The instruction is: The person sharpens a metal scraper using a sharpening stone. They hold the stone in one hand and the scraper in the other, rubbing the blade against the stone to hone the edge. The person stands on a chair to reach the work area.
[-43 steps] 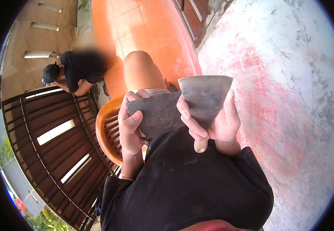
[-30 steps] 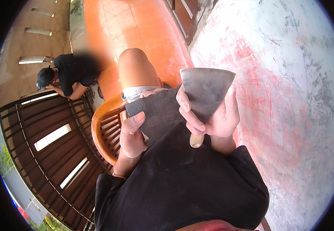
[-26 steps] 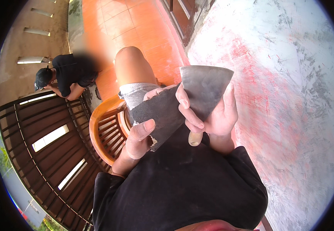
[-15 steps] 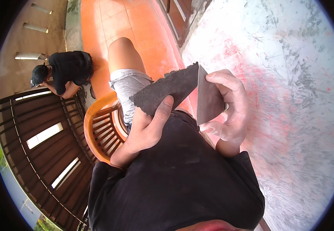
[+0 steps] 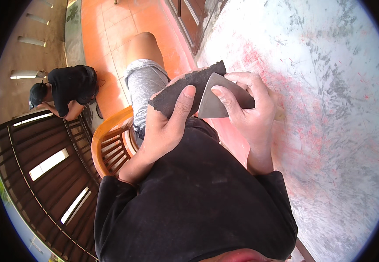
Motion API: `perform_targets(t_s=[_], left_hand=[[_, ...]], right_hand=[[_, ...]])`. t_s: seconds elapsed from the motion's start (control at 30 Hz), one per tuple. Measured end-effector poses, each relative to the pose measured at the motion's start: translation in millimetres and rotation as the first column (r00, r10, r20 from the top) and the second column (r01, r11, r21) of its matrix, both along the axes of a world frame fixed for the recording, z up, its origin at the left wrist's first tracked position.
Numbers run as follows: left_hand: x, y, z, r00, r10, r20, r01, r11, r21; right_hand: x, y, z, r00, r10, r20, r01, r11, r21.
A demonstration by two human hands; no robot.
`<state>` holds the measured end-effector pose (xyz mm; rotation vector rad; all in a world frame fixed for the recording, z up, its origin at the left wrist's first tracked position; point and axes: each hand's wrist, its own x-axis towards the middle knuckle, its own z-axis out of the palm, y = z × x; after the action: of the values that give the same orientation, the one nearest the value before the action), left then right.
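My left hand [image 5: 165, 131] holds a dark sheet of sandpaper [image 5: 185, 85], thumb pressed on its top face. My right hand [image 5: 248, 111] grips a flat metal scraper blade [image 5: 211, 102], fingers wrapped over it; the blade stands edge-on against the sandpaper. A bit of pale wooden handle [image 5: 279, 114] shows behind the right hand. Both hands are in front of my chest, over my lap.
I sit on an orange wooden chair [image 5: 106, 146] beside a scraped white-and-red wall [image 5: 329, 109]. Orange floor tiles [image 5: 106, 30] stretch ahead. Another person in black [image 5: 67, 89] crouches at the left, near a brown slatted gate [image 5: 36, 170].
The scraper blade, earlier held flat and facing the camera, has turned edge-on against the sandpaper. My left hand shifted up with its thumb over the sheet. The view tilted toward the wall.
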<state>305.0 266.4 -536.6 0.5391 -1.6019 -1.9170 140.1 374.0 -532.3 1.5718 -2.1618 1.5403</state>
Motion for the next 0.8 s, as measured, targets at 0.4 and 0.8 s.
perform_targets(t_s=[0.4,0.8], left_hand=[[-14,-17,-14,1.0,-0.009,-0.005,0.006,0.902,-0.432],[-8,-29,-17,1.0,0.013,0.023,-0.003,0.922,-0.387]], right_hand=[[-15,-8,3,0.981,-0.189,0.038,0.191,0.98,-0.063],[0,-18,-4,0.988,-0.138,0.069,0.141,0.989,-0.043]])
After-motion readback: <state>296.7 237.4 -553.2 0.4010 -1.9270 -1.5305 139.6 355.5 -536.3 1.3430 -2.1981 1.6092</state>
